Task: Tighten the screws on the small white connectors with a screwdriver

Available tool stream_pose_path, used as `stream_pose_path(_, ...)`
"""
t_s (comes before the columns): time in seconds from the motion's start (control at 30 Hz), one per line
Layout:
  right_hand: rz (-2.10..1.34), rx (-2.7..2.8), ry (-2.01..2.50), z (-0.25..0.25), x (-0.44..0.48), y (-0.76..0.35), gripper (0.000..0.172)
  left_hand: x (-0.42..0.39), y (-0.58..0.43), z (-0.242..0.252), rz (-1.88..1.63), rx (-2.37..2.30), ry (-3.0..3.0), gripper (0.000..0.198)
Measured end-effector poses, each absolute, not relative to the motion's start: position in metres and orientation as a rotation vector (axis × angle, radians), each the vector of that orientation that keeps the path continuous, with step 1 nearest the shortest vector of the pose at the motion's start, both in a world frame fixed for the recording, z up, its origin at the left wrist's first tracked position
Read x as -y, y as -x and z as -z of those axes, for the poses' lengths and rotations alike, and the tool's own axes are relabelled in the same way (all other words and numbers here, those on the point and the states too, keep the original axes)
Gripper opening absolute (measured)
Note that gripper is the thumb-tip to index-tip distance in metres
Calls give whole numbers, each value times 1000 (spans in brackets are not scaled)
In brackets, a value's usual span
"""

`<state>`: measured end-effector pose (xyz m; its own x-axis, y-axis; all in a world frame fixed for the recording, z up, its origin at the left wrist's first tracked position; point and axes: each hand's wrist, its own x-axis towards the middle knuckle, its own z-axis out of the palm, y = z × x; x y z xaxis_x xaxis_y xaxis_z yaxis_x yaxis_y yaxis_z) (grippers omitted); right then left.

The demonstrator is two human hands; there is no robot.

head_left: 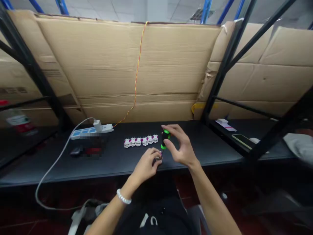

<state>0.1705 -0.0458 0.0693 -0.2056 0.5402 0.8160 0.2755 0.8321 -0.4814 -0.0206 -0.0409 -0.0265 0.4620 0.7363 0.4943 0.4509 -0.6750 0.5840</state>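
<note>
My right hand (181, 145) grips the black and green handle of a screwdriver (165, 138), which points down with its shaft close to the fingers of my left hand. My left hand (148, 162) is closed on a small white and purple part (158, 157) at the table's front. Fingers hide most of that part, and I cannot tell whether the screwdriver's tip touches a screw. Behind my hands, several similar white and purple parts (138, 141) with thin pins on top stand side by side in a row.
A white power strip (106, 128) with a plugged-in charger (97, 125) lies at the back left of the black table (195, 143). Its white cable (52, 164) hangs over the front edge. A phone (244, 141) lies right, beyond a black frame post (217, 76). Cardboard (102, 65) walls the back.
</note>
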Motion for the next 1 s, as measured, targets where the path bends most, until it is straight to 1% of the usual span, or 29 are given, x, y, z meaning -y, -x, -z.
stream_pose_path(0.07, -389, 1811, 593, -67, 45, -171, 43, 41, 21, 27, -1058, -1003, -2338, 15)
stream_pose_path(0.1, -392, 1797, 596, -66, 44, -171, 41, 40, 21, 27, -1056, -1000, -2338, 15)
stream_pose_path(0.17, -273, 1757, 642, -66, 43, -171, 36, 40, 21, 27, -1053, -993, -2335, 15)
stream_pose_path(0.23, -138, 1735, 690, -67, 43, -172, 36, 41, 21, 27, -1053, -997, -2328, 14)
stream_pose_path(0.27, -129, 1748, 693, -68, 43, -173, 38, 41, 21, 27, -1052, -997, -2325, 14)
stream_pose_path(0.4, -348, 1834, 625, -71, 46, -175, 43, 41, 22, 28, -1050, -993, -2330, 16)
stream_pose_path(0.43, -347, 1823, 626, -72, 46, -175, 40, 40, 22, 28, -1050, -990, -2335, 16)
stream_pose_path(0.5, -235, 1779, 664, -72, 46, -175, 33, 40, 22, 29, -1058, -990, -2341, 15)
stream_pose_path(0.53, -174, 1766, 689, -72, 45, -174, 33, 40, 22, 29, -1061, -989, -2342, 14)
stream_pose_path(0.6, -173, 1798, 706, -73, 45, -174, 40, 41, 22, 28, -1065, -986, -2338, 12)
stream_pose_path(0.67, -313, 1859, 681, -73, 44, -175, 48, 41, 21, 28, -1057, -990, -2332, 12)
stream_pose_path(0.73, -376, 1872, 676, -74, 42, -176, 48, 41, 22, 28, -1046, -992, -2333, 12)
stream_pose_path(0.83, -135, 1792, 759, -75, 41, -175, 37, 40, 22, 30, -1052, -997, -2339, 12)
stream_pose_path(0.9, -9, 1763, 781, -75, 42, -174, 34, 40, 23, 31, -1047, -998, -2347, 13)
stream_pose_path(0.93, -20, 1781, 775, -75, 42, -174, 36, 40, 23, 31, -1041, -1004, -2349, 13)
stream_pose_path(1.0, -160, 1850, 734, -74, 43, -174, 44, 40, 23, 30, -1028, -1016, -2352, 14)
